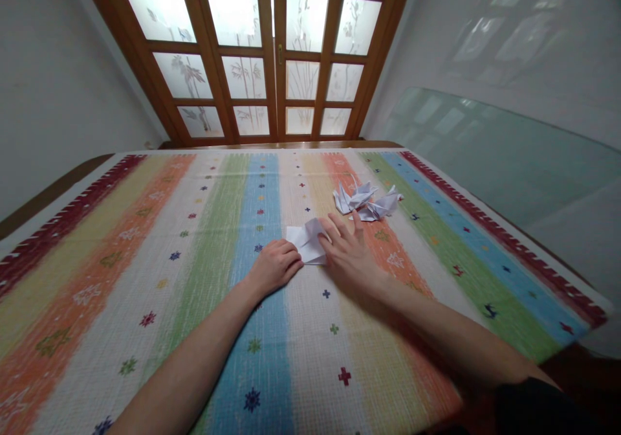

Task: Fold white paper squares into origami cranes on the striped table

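Note:
A small folded sheet of white paper (306, 242) lies on the striped tablecloth between my two hands, with a flap partly raised on its right side. My left hand (276, 265) is closed at the paper's left lower edge, its fingertips pressing on that corner. At the right side, my right hand (350, 248) has its thumb and index finger on the raised flap, while the other fingers are spread. Part of the paper is hidden behind the right fingers. Just beyond my right hand sit several folded white paper cranes (367, 199), bunched close together.
The table is covered by a tablecloth (204, 279) with coloured stripes and small printed figures. Wooden doors with frosted panes (245, 76) stand past the far edge. A pale glass panel (485, 156) leans along the right wall.

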The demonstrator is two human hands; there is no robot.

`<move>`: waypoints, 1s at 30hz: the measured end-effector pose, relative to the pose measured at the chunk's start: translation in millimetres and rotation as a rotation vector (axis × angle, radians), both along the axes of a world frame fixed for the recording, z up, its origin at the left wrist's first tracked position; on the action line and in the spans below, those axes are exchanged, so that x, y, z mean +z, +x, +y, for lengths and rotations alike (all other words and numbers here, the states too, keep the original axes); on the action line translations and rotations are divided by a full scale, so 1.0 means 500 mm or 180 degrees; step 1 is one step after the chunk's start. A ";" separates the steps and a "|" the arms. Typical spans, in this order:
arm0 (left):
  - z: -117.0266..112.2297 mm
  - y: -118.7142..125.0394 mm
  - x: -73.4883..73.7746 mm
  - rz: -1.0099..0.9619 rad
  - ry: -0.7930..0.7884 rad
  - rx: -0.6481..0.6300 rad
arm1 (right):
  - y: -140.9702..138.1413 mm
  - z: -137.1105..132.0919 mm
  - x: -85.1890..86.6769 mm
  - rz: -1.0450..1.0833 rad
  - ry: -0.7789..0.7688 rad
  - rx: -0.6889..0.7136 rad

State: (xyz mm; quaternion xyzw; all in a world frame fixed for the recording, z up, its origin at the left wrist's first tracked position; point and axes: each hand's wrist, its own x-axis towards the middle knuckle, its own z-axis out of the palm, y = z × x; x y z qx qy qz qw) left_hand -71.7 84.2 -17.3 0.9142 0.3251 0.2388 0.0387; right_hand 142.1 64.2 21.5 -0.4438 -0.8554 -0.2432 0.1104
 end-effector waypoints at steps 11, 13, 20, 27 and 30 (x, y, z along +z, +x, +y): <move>0.000 0.002 0.004 -0.0073 -0.0142 0.0108 | -0.002 0.025 0.020 0.0004 -0.0132 -0.0075; 0.001 0.002 0.001 -0.0115 -0.0126 0.0158 | -0.013 0.026 0.017 0.0061 -0.0084 -0.0152; -0.001 0.002 -0.002 -0.0253 -0.0232 0.0345 | -0.042 0.026 0.008 0.0138 0.0007 -0.0213; 0.003 0.004 -0.007 -0.0007 -0.0107 0.0417 | -0.002 0.045 -0.033 0.0757 0.0013 0.0611; 0.003 0.005 -0.005 0.0053 -0.0130 0.0357 | 0.026 0.056 -0.058 0.1340 0.0058 0.0995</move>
